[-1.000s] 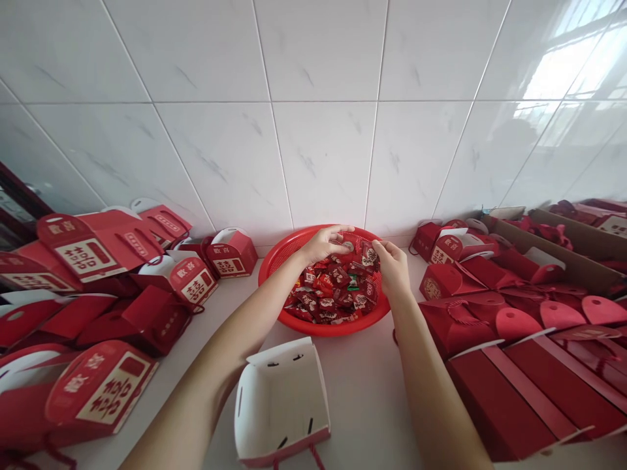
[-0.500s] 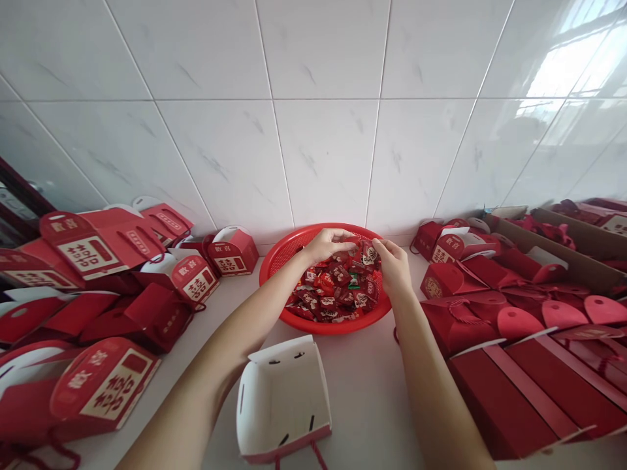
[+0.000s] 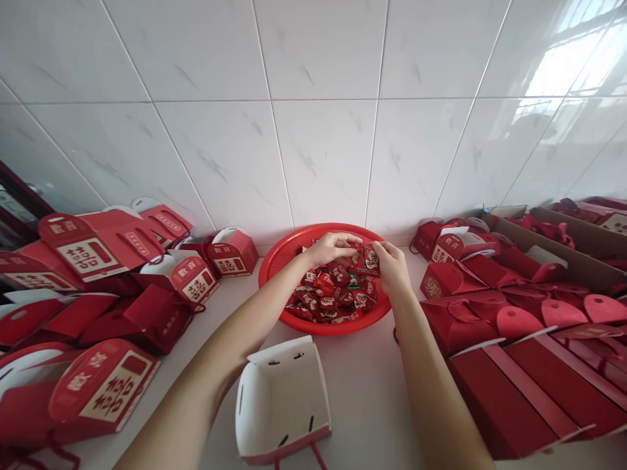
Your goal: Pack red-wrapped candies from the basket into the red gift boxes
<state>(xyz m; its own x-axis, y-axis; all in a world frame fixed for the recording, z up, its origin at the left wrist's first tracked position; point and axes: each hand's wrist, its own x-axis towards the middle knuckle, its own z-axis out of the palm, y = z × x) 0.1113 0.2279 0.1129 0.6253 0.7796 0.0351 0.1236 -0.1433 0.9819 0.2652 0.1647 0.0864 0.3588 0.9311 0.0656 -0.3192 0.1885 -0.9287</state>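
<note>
Over the far right of a red plastic basket (image 3: 274, 261), my right hand (image 3: 393, 266) pinches a dark red wrapped candy (image 3: 368, 261) between thumb and fingers. My left hand (image 3: 329, 250) reaches over the basket from the left, fingers stretched toward that candy and thumb apart from them. Whether anything lies under its palm is hidden. Beneath both hands is a pile of wrapped candies (image 3: 327, 301), mostly red with a green one among them. An open box (image 3: 284, 399), white inside with a red cord, stands on the table between my forearms.
Red gift boxes with white-and-gold panels (image 3: 88, 256) crowd the left side, some stacked. More red boxes (image 3: 529, 378) fill the right side, with a cardboard carton (image 3: 580, 264) behind them. A tiled wall (image 3: 326, 150) rises directly behind the basket.
The candy in my right hand has turned and dropped slightly. My left fingers have shifted a little right, closer to it. The boxes and basket stay put.
</note>
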